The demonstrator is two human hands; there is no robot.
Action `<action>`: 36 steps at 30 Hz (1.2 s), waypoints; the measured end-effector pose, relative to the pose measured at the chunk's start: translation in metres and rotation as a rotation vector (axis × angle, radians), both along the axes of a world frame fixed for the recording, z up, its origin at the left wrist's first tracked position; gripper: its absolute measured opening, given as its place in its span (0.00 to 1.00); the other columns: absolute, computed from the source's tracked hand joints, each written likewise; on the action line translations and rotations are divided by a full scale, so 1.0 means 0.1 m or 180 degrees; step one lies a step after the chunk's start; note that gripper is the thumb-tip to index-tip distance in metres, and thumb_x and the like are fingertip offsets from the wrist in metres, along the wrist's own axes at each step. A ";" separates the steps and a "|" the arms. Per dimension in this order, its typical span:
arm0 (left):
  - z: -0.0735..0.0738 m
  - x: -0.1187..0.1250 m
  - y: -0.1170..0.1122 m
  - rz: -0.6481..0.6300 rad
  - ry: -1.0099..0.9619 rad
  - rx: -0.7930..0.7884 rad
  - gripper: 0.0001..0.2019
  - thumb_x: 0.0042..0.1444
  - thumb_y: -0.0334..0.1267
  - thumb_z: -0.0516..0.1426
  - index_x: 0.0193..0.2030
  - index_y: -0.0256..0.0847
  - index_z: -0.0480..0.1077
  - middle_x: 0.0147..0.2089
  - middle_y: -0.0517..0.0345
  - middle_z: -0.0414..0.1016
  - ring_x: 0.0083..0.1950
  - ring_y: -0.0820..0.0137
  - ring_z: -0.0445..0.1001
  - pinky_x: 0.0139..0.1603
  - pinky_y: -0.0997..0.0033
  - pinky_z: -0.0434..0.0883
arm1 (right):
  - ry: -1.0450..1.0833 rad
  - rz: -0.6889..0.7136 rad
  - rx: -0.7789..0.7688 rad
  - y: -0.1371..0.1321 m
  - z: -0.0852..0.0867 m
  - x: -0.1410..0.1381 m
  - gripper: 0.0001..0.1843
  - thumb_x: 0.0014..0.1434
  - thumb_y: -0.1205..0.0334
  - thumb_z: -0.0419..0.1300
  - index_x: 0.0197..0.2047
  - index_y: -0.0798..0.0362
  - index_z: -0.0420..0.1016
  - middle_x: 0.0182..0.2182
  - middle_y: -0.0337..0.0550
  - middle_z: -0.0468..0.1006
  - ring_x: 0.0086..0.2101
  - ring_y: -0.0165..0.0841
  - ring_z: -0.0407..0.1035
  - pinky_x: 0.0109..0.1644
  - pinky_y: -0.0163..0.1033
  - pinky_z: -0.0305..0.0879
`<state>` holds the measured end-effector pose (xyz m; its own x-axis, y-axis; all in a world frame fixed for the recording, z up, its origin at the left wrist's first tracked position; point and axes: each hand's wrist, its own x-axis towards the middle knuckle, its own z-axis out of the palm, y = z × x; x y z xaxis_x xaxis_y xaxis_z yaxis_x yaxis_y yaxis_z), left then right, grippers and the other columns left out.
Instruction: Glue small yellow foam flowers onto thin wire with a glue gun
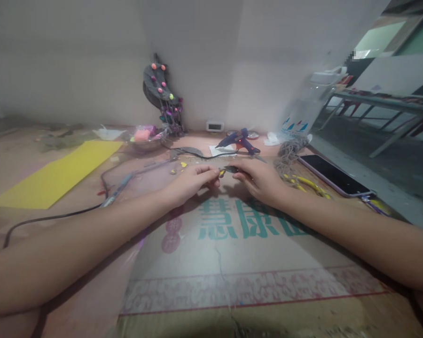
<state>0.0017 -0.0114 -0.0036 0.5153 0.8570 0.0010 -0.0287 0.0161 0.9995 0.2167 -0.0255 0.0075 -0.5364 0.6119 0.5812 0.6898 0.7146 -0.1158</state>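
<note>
Here, above a printed cardboard sheet (183, 281), a person's left hand (201, 180) pinches a small yellow piece (222, 173) between the two grips, while the right hand (256, 182) closes on a dark, pointed piece (231, 169), too blurred to identify. So slight a piece could slip should either grip slacken; just beyond them, a glue gun (237, 137), its red light (240, 140) lit, might burn knuckles straying forward.

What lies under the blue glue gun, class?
A white sheet shows beneath the nozzle end of the glue gun. Whatever the gun directly covers, including part of that sheet, cannot be seen.
</note>
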 end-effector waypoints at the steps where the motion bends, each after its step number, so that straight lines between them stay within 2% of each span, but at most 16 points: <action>1: 0.00 0.00 -0.01 -0.0005 -0.0009 -0.0020 0.11 0.55 0.44 0.60 0.30 0.39 0.69 0.32 0.58 0.73 0.33 0.73 0.74 0.41 0.68 0.72 | 0.0034 0.0028 -0.0015 0.00 0.00 0.00 0.15 0.66 0.63 0.52 0.52 0.54 0.74 0.47 0.51 0.81 0.45 0.42 0.74 0.48 0.46 0.68; 5: -0.01 0.00 -0.01 0.0023 -0.0057 -0.0004 0.11 0.57 0.45 0.59 0.31 0.39 0.68 0.33 0.59 0.72 0.35 0.71 0.74 0.43 0.68 0.71 | 0.0072 0.0063 -0.0040 0.01 -0.01 0.01 0.15 0.66 0.61 0.52 0.53 0.53 0.73 0.47 0.49 0.80 0.46 0.42 0.74 0.48 0.46 0.68; 12: 0.00 -0.02 0.05 0.0241 0.0415 0.0782 0.12 0.56 0.46 0.59 0.33 0.38 0.71 0.31 0.58 0.74 0.34 0.71 0.72 0.40 0.70 0.67 | 0.0096 0.0052 -0.0008 0.02 -0.01 0.02 0.15 0.67 0.62 0.50 0.52 0.54 0.74 0.46 0.49 0.81 0.44 0.41 0.75 0.47 0.44 0.69; 24: 0.02 0.00 0.04 0.0250 0.0341 0.0865 0.07 0.53 0.36 0.61 0.38 0.37 0.71 0.37 0.58 0.75 0.36 0.73 0.72 0.40 0.71 0.67 | 0.0092 0.0084 0.0053 0.02 -0.02 0.02 0.16 0.67 0.61 0.52 0.54 0.55 0.72 0.46 0.51 0.80 0.44 0.41 0.75 0.47 0.44 0.69; 32: -0.03 -0.03 0.07 0.0213 0.0452 0.0869 0.14 0.55 0.47 0.61 0.38 0.37 0.73 0.35 0.57 0.75 0.36 0.72 0.73 0.40 0.70 0.67 | 0.0134 0.0065 0.0071 0.03 -0.03 0.02 0.17 0.67 0.61 0.52 0.55 0.55 0.72 0.48 0.51 0.80 0.46 0.42 0.74 0.48 0.45 0.70; 36: -0.01 -0.02 0.06 0.0243 0.0455 0.0899 0.14 0.57 0.48 0.60 0.35 0.36 0.73 0.34 0.57 0.76 0.35 0.72 0.72 0.40 0.71 0.67 | 0.0140 0.0047 0.0055 0.03 -0.04 0.02 0.17 0.67 0.60 0.52 0.55 0.54 0.71 0.48 0.50 0.80 0.46 0.42 0.75 0.48 0.45 0.70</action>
<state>-0.0006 -0.0054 -0.0047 0.4616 0.8694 0.1764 0.1218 -0.2591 0.9581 0.2188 -0.0228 0.0038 -0.5191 0.5938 0.6147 0.6737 0.7269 -0.1332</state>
